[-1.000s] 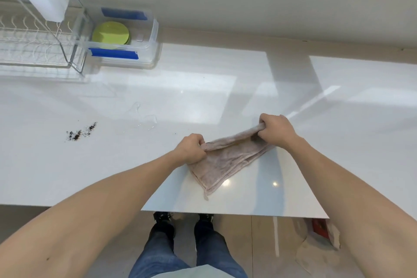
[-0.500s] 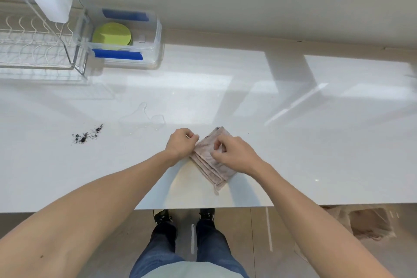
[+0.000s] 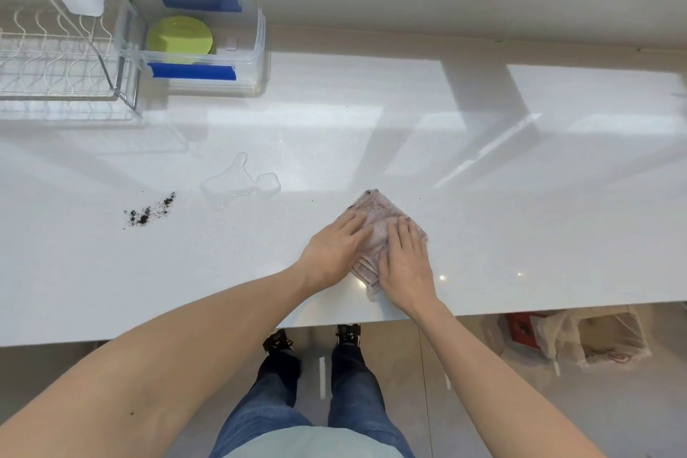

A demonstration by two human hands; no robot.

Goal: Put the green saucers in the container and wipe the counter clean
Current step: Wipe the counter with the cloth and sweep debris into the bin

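Both hands (image 3: 371, 253) flat atop folded cloth (image 3: 377, 214).

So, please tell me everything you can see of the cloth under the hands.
The cloth is a pale pinkish-beige towel, soft and terry-like, folded into a small diamond with stacked edges showing at its near corner. Dark specks mark its far corner. It lies flat on the white counter, near the front edge. The left hand and right hand press on it with flat, open fingers, covering its near half.
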